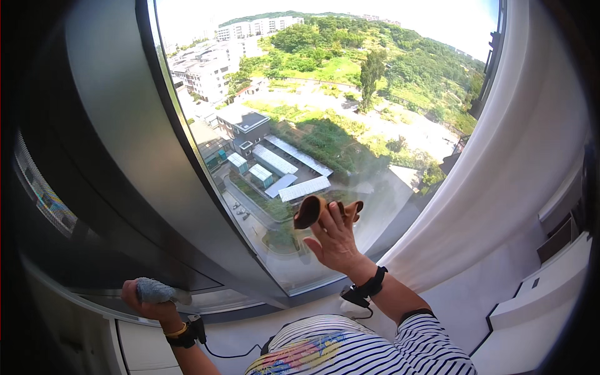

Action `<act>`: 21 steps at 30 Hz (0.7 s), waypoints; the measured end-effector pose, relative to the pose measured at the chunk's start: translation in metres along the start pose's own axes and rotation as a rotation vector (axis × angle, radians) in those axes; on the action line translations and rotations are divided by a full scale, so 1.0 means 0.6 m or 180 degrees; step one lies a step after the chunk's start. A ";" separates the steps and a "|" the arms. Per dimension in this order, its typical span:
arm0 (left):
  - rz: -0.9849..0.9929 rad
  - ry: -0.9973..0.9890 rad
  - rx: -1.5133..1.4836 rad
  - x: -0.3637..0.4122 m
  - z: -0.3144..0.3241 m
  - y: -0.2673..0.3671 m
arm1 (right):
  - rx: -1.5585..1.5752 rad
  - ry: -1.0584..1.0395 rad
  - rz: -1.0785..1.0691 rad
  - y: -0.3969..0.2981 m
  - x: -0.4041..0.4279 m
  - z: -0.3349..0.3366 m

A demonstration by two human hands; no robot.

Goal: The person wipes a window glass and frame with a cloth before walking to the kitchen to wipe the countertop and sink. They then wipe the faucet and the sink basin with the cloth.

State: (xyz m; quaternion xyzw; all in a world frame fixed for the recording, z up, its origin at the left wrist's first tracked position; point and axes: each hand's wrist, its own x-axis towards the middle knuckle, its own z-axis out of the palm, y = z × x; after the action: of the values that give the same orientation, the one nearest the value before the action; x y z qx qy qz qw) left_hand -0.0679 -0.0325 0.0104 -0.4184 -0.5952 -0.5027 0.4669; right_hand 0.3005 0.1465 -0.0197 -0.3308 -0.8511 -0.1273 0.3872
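My right hand (338, 241) is pressed toward the large window pane (300, 262) with a folded brown cloth (311, 213) under its fingers. The cloth's two ends curl up on either side of the fingers. Hazy smears show on the glass to the right of that hand. My left hand (145, 302), lower and further left, grips a bunched grey-blue cloth (157, 290) near the lower window frame. Whether this second cloth touches anything is hard to tell.
A wide grey window mullion (154, 154) runs between the pane and a dark panel on the left. A white curtain (497, 187) hangs along the right side. White cabinets (539, 300) stand at lower right. Cables (229, 356) hang from the black wrist straps (185, 335).
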 end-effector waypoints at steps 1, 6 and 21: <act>-0.0015 0.0007 0.0006 0.001 -0.004 -0.001 | -0.0024 0.0207 0.0304 0.028 0.020 -0.029; -0.0017 -0.0004 -0.0186 0.013 0.004 0.026 | 0.0907 0.2584 0.2186 0.296 0.002 -0.115; -0.0037 -0.0233 -0.0460 -0.001 -0.007 0.003 | -0.0534 0.0506 -0.1031 -0.013 0.130 -0.065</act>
State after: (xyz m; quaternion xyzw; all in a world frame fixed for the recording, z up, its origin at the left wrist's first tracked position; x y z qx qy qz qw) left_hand -0.0655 -0.0363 0.0106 -0.4656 -0.5766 -0.5314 0.4104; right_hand 0.2804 0.1584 0.0646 -0.2096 -0.8463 -0.2841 0.3988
